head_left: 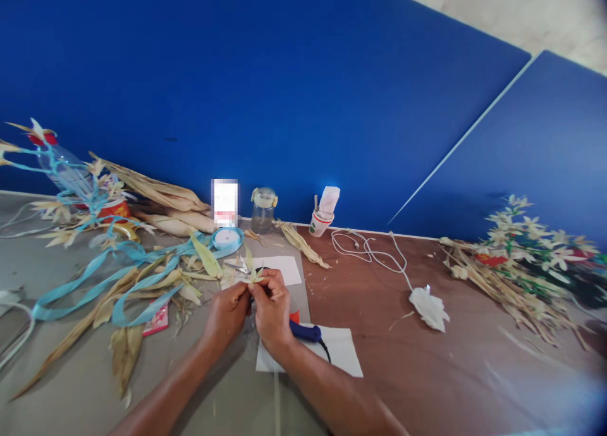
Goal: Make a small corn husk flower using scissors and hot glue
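Over the front of the table, my left hand [229, 312] and my right hand [272, 309] meet with their fingertips pinched together. Between them they grip a small flower shape of pale green corn husk [253, 273], its pointed strips sticking up. My fingers hide its base. Just behind the hands lie scissors [241, 268], partly covered. Under my right wrist is a glue gun [306, 332] with a blue handle, resting on a white sheet [344, 354]. Light blue ribbon [90, 274] and loose dry husks [126, 357] spread out left of my left hand.
A ribbon spool [227, 238], a lidded glass jar [263, 211] and a paper cup [321, 224] stand near the blue partition [284, 107]. A white cable [379, 255] and crumpled tissue [429, 309] lie right. Husk flowers [531, 233] and stalks [512, 297] sit far right; a plastic bottle [69, 170] leans left.
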`<state>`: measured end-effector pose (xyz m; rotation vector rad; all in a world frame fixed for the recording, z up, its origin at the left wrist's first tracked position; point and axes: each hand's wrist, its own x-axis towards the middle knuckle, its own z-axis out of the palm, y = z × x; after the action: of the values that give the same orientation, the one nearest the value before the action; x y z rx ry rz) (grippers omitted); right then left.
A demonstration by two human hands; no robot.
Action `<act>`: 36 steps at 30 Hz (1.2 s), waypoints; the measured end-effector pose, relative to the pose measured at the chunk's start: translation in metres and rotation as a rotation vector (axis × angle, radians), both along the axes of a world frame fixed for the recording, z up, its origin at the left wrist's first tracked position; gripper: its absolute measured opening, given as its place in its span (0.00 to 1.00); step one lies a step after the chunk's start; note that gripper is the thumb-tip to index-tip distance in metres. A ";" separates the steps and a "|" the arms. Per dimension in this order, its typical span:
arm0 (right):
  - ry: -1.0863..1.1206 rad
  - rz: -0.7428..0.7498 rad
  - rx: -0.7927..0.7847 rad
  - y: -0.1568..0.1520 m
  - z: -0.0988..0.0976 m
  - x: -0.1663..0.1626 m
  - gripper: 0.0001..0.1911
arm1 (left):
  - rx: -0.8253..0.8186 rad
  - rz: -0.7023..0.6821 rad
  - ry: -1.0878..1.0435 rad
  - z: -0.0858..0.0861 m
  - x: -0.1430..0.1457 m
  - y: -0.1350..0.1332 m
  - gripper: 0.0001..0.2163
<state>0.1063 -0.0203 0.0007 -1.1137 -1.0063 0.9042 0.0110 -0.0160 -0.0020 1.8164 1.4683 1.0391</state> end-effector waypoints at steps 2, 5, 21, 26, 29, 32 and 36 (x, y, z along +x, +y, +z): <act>0.021 0.012 -0.021 0.000 0.000 -0.001 0.06 | 0.000 0.001 -0.013 0.000 0.000 0.000 0.13; 0.093 0.100 -0.073 -0.001 0.003 -0.002 0.05 | -0.018 0.009 -0.073 0.000 -0.001 0.002 0.13; 0.354 -0.022 0.031 0.034 0.047 0.077 0.15 | -0.053 0.165 -0.481 -0.011 -0.034 0.034 0.16; 0.288 -0.202 0.100 0.044 0.052 0.107 0.11 | -0.023 0.169 -0.485 -0.012 -0.035 0.035 0.14; -0.170 -0.090 -0.013 0.048 0.045 0.096 0.15 | -0.014 0.158 -0.417 -0.012 -0.033 0.034 0.14; -0.884 0.261 -0.167 0.047 0.034 0.064 0.14 | -0.012 0.140 -0.350 -0.014 -0.030 0.032 0.14; -1.600 0.358 -0.203 0.045 0.018 0.025 0.17 | 0.021 0.108 -0.250 -0.012 -0.028 0.029 0.14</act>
<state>0.1308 0.0248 0.0185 -1.8724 -2.4835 0.1958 -0.0170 0.0126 -0.0136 1.5687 1.4193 1.2881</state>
